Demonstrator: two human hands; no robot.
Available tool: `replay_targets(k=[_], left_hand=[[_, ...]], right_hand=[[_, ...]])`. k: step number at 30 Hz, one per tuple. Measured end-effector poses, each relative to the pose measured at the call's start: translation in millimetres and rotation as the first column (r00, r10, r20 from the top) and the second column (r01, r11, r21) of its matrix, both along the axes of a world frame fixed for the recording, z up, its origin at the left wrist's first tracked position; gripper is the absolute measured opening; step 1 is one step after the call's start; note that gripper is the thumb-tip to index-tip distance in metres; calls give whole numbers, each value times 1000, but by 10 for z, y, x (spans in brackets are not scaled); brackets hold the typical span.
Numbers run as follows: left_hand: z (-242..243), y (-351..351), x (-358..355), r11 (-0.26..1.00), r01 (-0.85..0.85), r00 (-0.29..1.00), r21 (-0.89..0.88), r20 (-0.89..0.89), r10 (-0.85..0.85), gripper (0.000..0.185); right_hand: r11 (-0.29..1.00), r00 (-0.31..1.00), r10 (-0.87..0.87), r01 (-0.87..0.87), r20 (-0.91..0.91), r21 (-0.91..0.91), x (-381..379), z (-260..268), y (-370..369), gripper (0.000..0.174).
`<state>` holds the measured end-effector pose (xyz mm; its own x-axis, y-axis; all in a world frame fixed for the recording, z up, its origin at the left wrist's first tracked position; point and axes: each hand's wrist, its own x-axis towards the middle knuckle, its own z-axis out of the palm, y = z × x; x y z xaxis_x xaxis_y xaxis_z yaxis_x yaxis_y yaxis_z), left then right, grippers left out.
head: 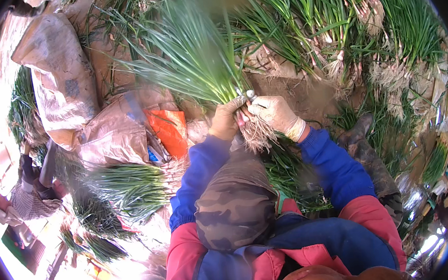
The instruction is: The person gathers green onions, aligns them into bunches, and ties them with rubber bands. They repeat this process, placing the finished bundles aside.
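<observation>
A bunch of young green garlic or similar long-leaved allium [201,66] is in my gloved left hand [224,120], gripped low on its stems. Its leaves fan away from me, and the pale roots [257,133] hang towards my knee. My gloved right hand [277,113] meets the stem bases from the other side, its fingers bent against them. A small greyish round piece [250,93] shows at the fingertips; what it is I cannot tell. Below the roots is my raised knee in camouflage cloth [234,207].
Rooted green bunches [329,22] lie in heaps ahead and to the right. At left are a stuffed woven sack [62,74], a flatter sack [116,137], an orange piece of sheeting [167,131] and another bunch [132,188]. Another person [33,192] is at the far left.
</observation>
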<state>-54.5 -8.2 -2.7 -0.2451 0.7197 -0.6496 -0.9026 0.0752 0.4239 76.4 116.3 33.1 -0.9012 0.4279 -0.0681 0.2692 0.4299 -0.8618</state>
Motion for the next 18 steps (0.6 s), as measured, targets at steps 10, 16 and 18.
replay_targets(k=[10,16,18], left_hand=[[-108,-106,78,990,-100,954,104,292,65,22],[-91,-127,117,996,12,997,-91,72,-5,20],[-82,-74,138,989,12,999,-151,37,-7,20]], right_hand=[[871,992,-56,-8,-116,-491,-316,-293,262,40],[872,930,317,-207,-188,444,-220,-484,294,14],[903,998,49,-27,-42,428,-67,-779,429,14]])
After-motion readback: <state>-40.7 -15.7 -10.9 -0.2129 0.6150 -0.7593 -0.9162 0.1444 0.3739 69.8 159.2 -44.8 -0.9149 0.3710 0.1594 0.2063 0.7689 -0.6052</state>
